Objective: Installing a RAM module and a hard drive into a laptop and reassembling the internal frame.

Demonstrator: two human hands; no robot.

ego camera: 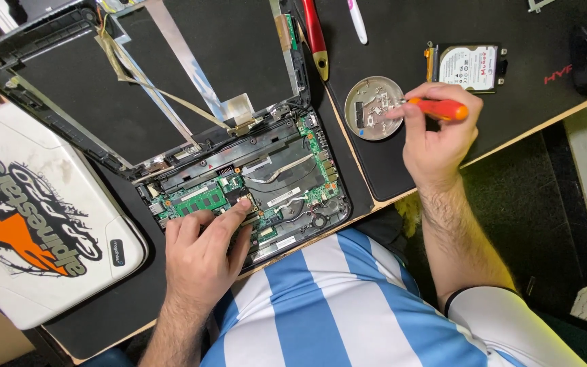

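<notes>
While the opened laptop [253, 183] is steadied by the flat left hand [202, 255], an orange screwdriver [439, 109], gripped in the right hand [436, 136], is dipped into the screw dish [373, 109]; the board remains mounted.

The opened laptop [239, 183] lies flat with its green circuit board bare, near the desk's front edge. The orange-handled screwdriver [439, 109] is tilted, tip down in the round metal dish [374, 107] of small parts.

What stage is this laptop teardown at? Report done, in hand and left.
Done: the laptop lies open, circuit board bare; a hard drive sits out on the black mat.
In hand: right hand holds an orange screwdriver over the round dish; left hand rests on the board.
Left: board and memory module remain in place.
</notes>
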